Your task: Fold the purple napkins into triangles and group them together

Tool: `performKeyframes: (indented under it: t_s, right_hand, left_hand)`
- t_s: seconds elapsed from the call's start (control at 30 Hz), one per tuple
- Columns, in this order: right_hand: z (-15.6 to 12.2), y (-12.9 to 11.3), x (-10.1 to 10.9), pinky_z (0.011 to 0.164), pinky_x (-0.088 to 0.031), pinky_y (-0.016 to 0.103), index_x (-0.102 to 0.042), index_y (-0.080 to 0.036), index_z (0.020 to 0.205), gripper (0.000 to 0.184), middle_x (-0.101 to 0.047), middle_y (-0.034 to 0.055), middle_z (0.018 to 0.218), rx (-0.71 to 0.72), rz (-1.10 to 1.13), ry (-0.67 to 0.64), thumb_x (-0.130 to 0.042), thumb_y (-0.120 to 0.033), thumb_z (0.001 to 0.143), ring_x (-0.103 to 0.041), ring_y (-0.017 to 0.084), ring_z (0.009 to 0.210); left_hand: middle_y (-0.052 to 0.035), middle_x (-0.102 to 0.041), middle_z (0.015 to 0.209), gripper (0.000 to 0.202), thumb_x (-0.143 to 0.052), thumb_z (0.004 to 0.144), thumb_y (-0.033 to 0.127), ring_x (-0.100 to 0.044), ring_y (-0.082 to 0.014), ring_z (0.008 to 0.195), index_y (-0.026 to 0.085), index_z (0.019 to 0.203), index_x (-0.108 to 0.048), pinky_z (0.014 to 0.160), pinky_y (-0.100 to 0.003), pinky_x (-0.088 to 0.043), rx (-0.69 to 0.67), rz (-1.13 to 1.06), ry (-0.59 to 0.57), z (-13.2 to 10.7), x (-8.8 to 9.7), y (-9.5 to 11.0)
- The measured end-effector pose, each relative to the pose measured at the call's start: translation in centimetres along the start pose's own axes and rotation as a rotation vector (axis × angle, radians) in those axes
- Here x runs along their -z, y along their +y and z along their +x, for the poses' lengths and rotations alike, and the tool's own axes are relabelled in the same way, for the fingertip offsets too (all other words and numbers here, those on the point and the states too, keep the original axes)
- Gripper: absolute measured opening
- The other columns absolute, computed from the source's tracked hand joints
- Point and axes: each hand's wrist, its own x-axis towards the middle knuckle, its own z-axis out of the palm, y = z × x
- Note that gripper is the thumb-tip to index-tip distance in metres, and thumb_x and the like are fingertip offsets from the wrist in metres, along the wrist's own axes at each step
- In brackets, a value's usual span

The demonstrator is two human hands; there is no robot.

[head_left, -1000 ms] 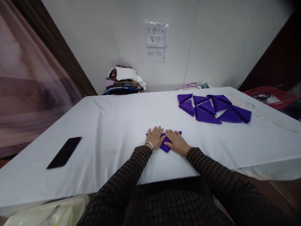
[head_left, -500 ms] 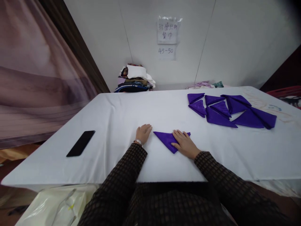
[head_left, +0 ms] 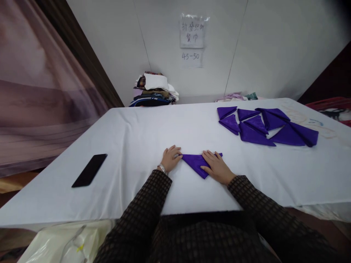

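A purple cloth napkin [head_left: 193, 160], folded into a triangle with its point toward me, lies on the white-covered table. My left hand [head_left: 170, 159] is at its left corner, with thumb and fingers closed on the tip. Flat over the right part of the napkin rests my right hand [head_left: 218, 168], fingers stretched out and pressing on the cloth. The napkin's right corner shows just beyond those fingers.
Several folded purple napkins [head_left: 256, 135] lie at the back right of the table [head_left: 148, 135]. A black phone [head_left: 90, 170] is at the left. Behind the table are a pile of folded clothes [head_left: 155, 91] and a wall with paper signs [head_left: 192, 34].
My left hand has moved right and reached the napkin's left corner, closing on it. My right hand stays on the cloth. The view has shifted slightly.
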Motion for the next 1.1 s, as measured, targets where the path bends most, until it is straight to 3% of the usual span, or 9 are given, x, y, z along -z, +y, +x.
performKeyframes:
  t_s: [0.17, 0.33, 0.5, 0.73, 0.83, 0.93, 1.03, 1.1]
  right_hand:
    - [-0.4, 0.3, 0.4, 0.107, -0.014, 0.052, -0.042, -0.018, 0.135, 0.055, -0.044, 0.0113, 0.139, -0.131, 0.051, 0.057, -0.033, -0.052, 0.092, -0.031, 0.027, 0.132]
    - [-1.2, 2.3, 0.5, 0.103, -0.024, 0.051, -0.055, -0.022, 0.12, 0.037, -0.057, 0.0081, 0.126, -0.26, 0.168, 0.198, -0.035, -0.04, 0.094, -0.044, 0.024, 0.122]
    - [-1.5, 4.0, 0.5, 0.089, -0.041, 0.038, -0.064, -0.02, 0.101, 0.025, -0.067, 0.0076, 0.103, -0.257, 0.229, 0.347, -0.044, -0.03, 0.09, -0.058, 0.021, 0.097]
    - [-1.2, 4.2, 0.6, 0.085, -0.041, 0.036, -0.066, -0.021, 0.092, 0.018, -0.067, 0.0054, 0.093, -0.306, 0.215, 0.361, -0.049, -0.023, 0.086, -0.056, 0.021, 0.09]
    - [-1.2, 3.9, 0.8, 0.084, -0.04, 0.035, -0.067, -0.022, 0.09, 0.018, -0.067, 0.0047, 0.092, -0.324, 0.206, 0.349, -0.05, -0.02, 0.085, -0.055, 0.021, 0.09]
    - [-1.2, 3.7, 0.9, 0.084, -0.039, 0.035, -0.067, -0.021, 0.089, 0.017, -0.066, 0.0045, 0.092, -0.335, 0.195, 0.34, -0.051, -0.019, 0.085, -0.055, 0.021, 0.091]
    - [-1.2, 3.9, 0.8, 0.084, -0.04, 0.035, -0.067, -0.021, 0.09, 0.017, -0.066, 0.0045, 0.092, -0.336, 0.181, 0.331, -0.052, -0.018, 0.084, -0.055, 0.021, 0.09]
    - [-1.3, 4.0, 0.8, 0.084, -0.04, 0.035, -0.067, -0.021, 0.089, 0.017, -0.066, 0.0047, 0.092, -0.339, 0.166, 0.329, -0.051, -0.018, 0.084, -0.055, 0.02, 0.09]
  left_hand:
    - [-0.0003, -0.056, 0.128, 0.012, -0.051, 0.083, 0.031, -0.031, -0.0224, 0.133, 0.026, 0.085, -0.061, 0.108, -0.054, -0.013, -0.026, 0.031, -0.005, 0.0, -0.1, -0.4]
    - [-0.0007, -0.056, 0.129, 0.014, -0.048, 0.085, 0.03, -0.032, -0.0231, 0.133, 0.026, 0.084, -0.061, 0.107, -0.056, -0.013, -0.039, 0.039, -0.009, 0.1, -0.1, -0.5]
    - [-0.0011, -0.056, 0.128, 0.013, -0.048, 0.085, 0.028, -0.034, -0.0232, 0.132, 0.025, 0.084, -0.061, 0.107, -0.056, -0.014, -0.04, 0.046, -0.002, 0.2, -0.1, -0.4]
    - [-0.0016, -0.058, 0.126, 0.014, -0.047, 0.085, 0.025, -0.036, -0.0244, 0.13, 0.024, 0.081, -0.061, 0.106, -0.057, -0.019, -0.011, 0.076, 0.027, 0.1, 0.0, 0.1]
    - [-0.0037, -0.057, 0.127, 0.016, -0.045, 0.087, 0.027, -0.037, -0.025, 0.129, 0.024, 0.088, -0.061, 0.106, -0.057, -0.021, -0.015, 0.107, 0.087, -0.2, -0.2, 1.5]
    - [-0.0054, -0.052, 0.133, 0.027, -0.041, 0.09, 0.033, -0.033, -0.0232, 0.132, 0.025, 0.11, -0.057, 0.109, -0.054, -0.016, -0.133, 0.151, 0.123, -0.9, -1.1, 4.0]
    - [-0.0063, -0.044, 0.14, 0.041, -0.037, 0.091, 0.042, -0.028, -0.0238, 0.135, 0.024, 0.127, -0.047, 0.111, -0.054, -0.012, -0.343, 0.232, -0.003, -1.7, -2.5, 6.3]
    - [-0.0068, -0.038, 0.144, 0.05, -0.035, 0.09, 0.048, -0.025, -0.025, 0.136, 0.023, 0.133, -0.041, 0.111, -0.055, -0.012, -0.414, 0.281, -0.106, -2.2, -3.5, 7.1]
